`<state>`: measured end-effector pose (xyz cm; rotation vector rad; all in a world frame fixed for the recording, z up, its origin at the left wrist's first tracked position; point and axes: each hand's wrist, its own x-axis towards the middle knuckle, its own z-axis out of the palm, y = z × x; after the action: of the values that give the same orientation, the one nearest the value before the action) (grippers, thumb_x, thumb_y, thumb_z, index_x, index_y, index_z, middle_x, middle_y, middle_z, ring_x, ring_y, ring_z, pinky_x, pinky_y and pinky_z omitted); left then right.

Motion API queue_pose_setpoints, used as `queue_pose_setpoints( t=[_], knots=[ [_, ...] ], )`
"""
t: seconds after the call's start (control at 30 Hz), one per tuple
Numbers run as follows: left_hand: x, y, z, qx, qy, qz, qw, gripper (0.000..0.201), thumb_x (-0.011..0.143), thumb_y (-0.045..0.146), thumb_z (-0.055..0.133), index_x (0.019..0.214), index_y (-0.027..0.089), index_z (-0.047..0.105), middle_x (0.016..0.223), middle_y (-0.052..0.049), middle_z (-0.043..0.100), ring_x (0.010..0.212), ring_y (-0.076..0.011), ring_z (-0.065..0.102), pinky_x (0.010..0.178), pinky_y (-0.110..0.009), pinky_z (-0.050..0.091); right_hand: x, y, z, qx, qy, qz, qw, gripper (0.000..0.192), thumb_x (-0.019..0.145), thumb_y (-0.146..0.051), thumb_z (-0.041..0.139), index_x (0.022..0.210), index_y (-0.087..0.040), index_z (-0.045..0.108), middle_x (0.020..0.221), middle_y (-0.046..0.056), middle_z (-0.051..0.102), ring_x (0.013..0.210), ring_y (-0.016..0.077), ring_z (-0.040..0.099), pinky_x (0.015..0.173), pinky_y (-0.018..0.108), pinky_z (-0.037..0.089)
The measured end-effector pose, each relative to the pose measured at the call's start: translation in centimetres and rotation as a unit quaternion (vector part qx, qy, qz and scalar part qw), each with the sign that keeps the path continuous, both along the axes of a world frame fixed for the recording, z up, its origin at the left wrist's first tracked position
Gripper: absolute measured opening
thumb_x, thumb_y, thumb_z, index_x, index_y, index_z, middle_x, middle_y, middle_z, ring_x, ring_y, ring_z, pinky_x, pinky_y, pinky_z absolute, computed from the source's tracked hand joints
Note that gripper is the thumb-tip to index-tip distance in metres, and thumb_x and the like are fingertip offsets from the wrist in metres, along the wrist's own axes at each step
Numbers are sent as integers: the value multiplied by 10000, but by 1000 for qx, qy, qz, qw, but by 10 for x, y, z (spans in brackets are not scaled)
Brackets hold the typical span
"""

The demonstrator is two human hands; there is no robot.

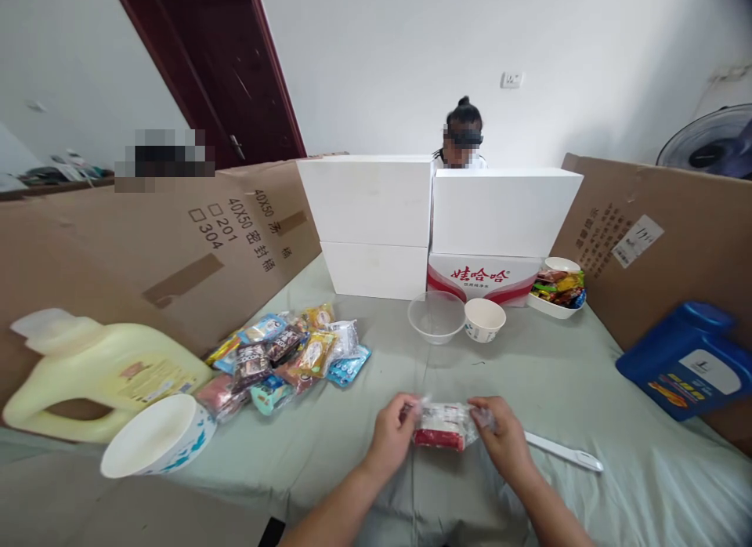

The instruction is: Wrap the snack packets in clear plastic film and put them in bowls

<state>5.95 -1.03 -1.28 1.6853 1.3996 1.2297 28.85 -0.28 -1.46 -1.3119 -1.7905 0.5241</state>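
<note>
Two hands meet low in the middle of the view, and between them is one small clear snack packet [445, 426] with a red band and white print too small to read. The left hand [392, 437] pinches its left end and the right hand [503, 440] its right end, fingers [477, 415] closed on the plastic, holding it just above the grey-green cloth [364, 422] that covers the counter.

Readable writing sits further off. One cardboard sheet [176, 249] on the left carries "40X50", "201", "304" and Chinese characters; one white-and-red carton [482, 277] at the back bears red Chinese characters. Three plain white boxes [370, 202] are stacked around it — no print on them.

One heap of mixed snack packets [287, 357] lies left of centre, too many overlapping to count. One clear bowl [436, 316] and one paper bowl [484, 318] stand side by side; another paper bowl [157, 436] lies tipped at the near left. One white dish of sweets [557, 290], one yellow jug [99, 371], one blue jug [687, 359] and one white strip [564, 451] — beside the right hand — complete the count.
</note>
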Motion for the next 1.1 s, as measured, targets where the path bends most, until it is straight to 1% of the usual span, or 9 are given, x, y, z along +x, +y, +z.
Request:
queue_pose_setpoints(
  t=[0.17, 0.3, 0.4, 0.5, 0.6, 0.77, 0.83, 0.93, 1.1],
  knots=[
    [-28, -3, -10, -41, -73, 101, 991, 256, 842, 440, 526, 803, 187, 543, 685, 2, 579, 617, -161, 573, 575, -254, 466, 47, -17, -6, -7, -3, -77, 997, 268, 842, -430, 517, 945, -223, 653, 994, 77, 673, 961, 235, 632, 828, 382, 516],
    [-34, -22, 2, 134, 7, 208, 969, 190, 822, 265, 575, 988, 183, 532, 891, -51, 595, 782, -185, 592, 702, -312, 501, 51, -42, 14, 56, -20, -129, 990, 207, 866, -358, 520, 993, -224, 615, 978, 62, 657, 950, 223, 623, 828, 370, 500],
    [-26, -36, 20, 306, 104, 29, 946, 153, 816, 120, 525, 950, 191, 543, 822, -33, 588, 756, -171, 566, 720, -315, 493, 27, -56, 39, 105, -41, 14, 994, 133, 895, -248, 518, 999, -225, 598, 931, 51, 647, 893, 189, 617, 785, 316, 491],
    [-11, -36, 29, 269, 203, -165, 927, 113, 840, 119, 491, 884, 186, 571, 767, -34, 610, 740, -174, 574, 718, -317, 501, -4, -53, 50, 70, -142, 189, 969, 165, 922, -200, 461, 945, -222, 624, 875, 43, 658, 859, 179, 614, 791, 312, 484],
    [-5, -21, 24, 163, 324, -107, 926, 182, 875, 151, 485, 997, 180, 617, 1091, -111, 639, 1067, -258, 567, 933, -459, 458, -21, -37, 35, -16, -242, 141, 960, 293, 919, -131, 384, 1025, -201, 647, 1026, 82, 673, 957, 201, 619, 849, 337, 483],
    [-12, -5, 10, 104, 417, -42, 902, 504, 844, 248, 598, 1332, 213, 478, 1508, -126, 343, 1406, -369, 228, 1081, -664, 202, -19, -13, 7, -92, -311, 9, 946, 493, 880, -91, 374, 1348, -175, 502, 1415, 132, 482, 1140, 250, 577, 888, 358, 479],
    [-12, -6, 8, 116, 413, -58, 901, 508, 839, 244, 606, 1330, 208, 480, 1496, -124, 366, 1405, -367, 233, 1086, -664, 194, -19, -10, 10, -96, -304, -2, 948, 459, 918, -165, 376, 1361, -177, 493, 1409, 134, 488, 1113, 257, 589, 874, 363, 479],
    [-6, -11, 6, 158, 370, -75, 913, 351, 858, 162, 546, 1208, 190, 560, 1327, -119, 546, 1263, -296, 458, 1080, -587, 291, -25, -4, 24, -83, -260, 31, 962, 393, 942, -195, 350, 1254, -175, 590, 1227, 123, 624, 1108, 254, 570, 944, 370, 425],
    [4, -20, 0, 278, 296, -68, 911, 198, 906, 118, 451, 966, 190, 625, 1048, -75, 647, 1076, -245, 557, 949, -442, 447, -34, 16, 38, -175, -170, 84, 966, 340, 890, -137, 395, 1089, -186, 667, 1106, 84, 670, 1044, 192, 595, 915, 282, 409]
  ],
)
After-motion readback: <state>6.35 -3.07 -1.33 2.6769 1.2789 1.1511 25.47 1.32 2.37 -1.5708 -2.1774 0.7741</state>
